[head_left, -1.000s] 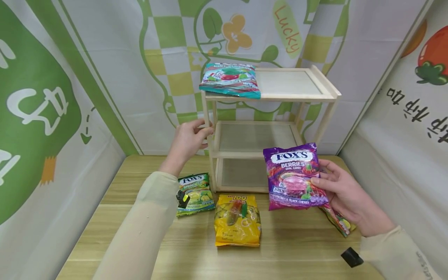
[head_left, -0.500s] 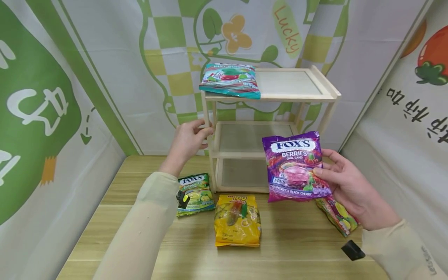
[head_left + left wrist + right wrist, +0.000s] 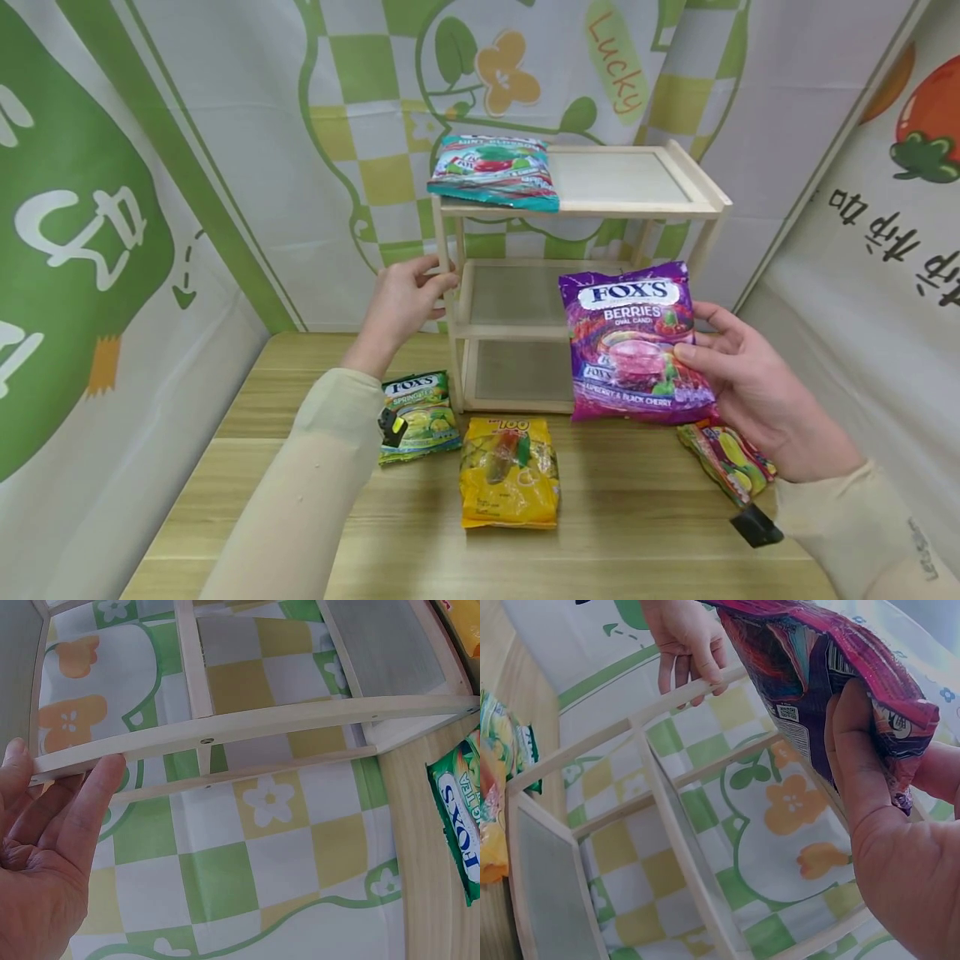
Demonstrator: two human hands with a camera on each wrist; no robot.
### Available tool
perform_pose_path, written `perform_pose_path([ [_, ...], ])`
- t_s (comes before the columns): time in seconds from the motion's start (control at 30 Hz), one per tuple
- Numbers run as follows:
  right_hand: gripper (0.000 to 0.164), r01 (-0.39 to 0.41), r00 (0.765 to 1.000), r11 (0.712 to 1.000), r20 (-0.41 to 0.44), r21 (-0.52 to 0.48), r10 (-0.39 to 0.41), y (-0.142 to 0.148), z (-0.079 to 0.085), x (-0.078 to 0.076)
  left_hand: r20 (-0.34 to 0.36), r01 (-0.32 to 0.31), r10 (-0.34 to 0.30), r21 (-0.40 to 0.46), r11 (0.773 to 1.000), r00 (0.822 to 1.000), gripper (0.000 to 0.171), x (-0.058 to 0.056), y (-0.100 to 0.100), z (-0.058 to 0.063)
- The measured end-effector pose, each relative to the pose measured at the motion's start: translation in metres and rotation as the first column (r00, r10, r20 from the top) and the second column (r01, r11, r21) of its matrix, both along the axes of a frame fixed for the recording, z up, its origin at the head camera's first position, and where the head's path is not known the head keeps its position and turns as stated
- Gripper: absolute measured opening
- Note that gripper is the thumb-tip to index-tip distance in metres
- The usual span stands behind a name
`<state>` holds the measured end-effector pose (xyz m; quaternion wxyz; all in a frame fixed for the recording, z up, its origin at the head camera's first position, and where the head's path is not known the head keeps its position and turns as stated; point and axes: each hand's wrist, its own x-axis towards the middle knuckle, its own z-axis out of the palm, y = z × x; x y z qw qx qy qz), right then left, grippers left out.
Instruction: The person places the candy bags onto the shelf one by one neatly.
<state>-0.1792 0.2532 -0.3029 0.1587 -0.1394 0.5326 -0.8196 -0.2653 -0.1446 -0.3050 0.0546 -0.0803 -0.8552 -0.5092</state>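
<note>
Purple Fox's Berries bag [image 3: 630, 354] is pinched at its right edge by the right hand [image 3: 757, 396]: thumb on front, fingers behind, nearly closed up, bag's thickness between. It's held in front of the rack [image 3: 622, 179]. Count: one rack, five bags. One teal bag [image 3: 491, 175] on top; green bag [image 3: 420, 421], yellow bag [image 3: 510, 479], pink-green bag [image 3: 726, 461] on table [image 3: 600, 542]. Left hand [image 3: 405, 300]: thumb and fingers grip rack's left post.

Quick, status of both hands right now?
Left hand: closed, gripping the shelf post.
Right hand: closed, holding the purple candy bag between thumb and fingers.
</note>
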Motion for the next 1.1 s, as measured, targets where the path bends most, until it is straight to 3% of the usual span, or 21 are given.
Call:
perform_pose_path([
  [0.4,0.048,-0.007,0.998,0.998,-0.069,-0.062,0.003,-0.003,0.012,-0.003,0.019,-0.003,0.004,-0.004,1.000,1.000,0.048,-0.001,0.000,0.000],
  [0.93,0.049,0.014,0.999,0.995,-0.047,-0.097,-0.019,-0.004,0.031,-0.003,0.012,-0.003,0.003,0.007,1.000,1.000,0.049,0.000,0.000,-0.001],
  [1.1,0.046,0.031,0.998,0.997,-0.053,-0.067,-0.034,-0.004,0.038,-0.004,0.011,-0.002,0.001,0.008,1.000,1.000,0.048,0.000,0.000,-0.001],
])
